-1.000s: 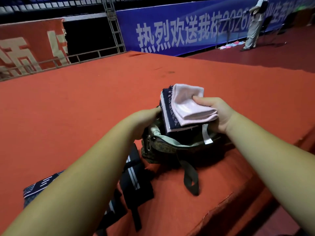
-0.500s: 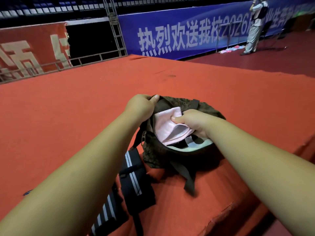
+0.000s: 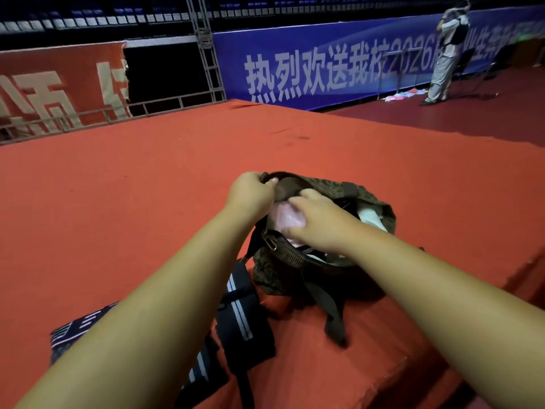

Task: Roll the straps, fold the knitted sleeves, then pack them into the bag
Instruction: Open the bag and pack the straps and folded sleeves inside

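Red carpeted platform (image 3: 147,216), sports hall; work sits near front edge. My right hand (image 3: 315,219), blurred, fingers seemingly flat, presses pink sleeve (image 3: 283,218) into bag (image 3: 368,199). With left hand (image 3: 250,191) I pinch bag's far rim, holding mouth open. Risks, I judge: rim slips, mouth collapses, fold springs loose; hard shove tips bag off nearby edge. Striped straps (image 3: 241,326) beside bag, unpacked.

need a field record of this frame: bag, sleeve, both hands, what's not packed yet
bag: olive, on the red platform, mouth open
pink sleeve: partly inside the bag
left hand: grips the bag's far rim
right hand: on the pink sleeve; blurred, grip unclear
straps: black, grey-striped, on the red platform beside the bag, unpacked
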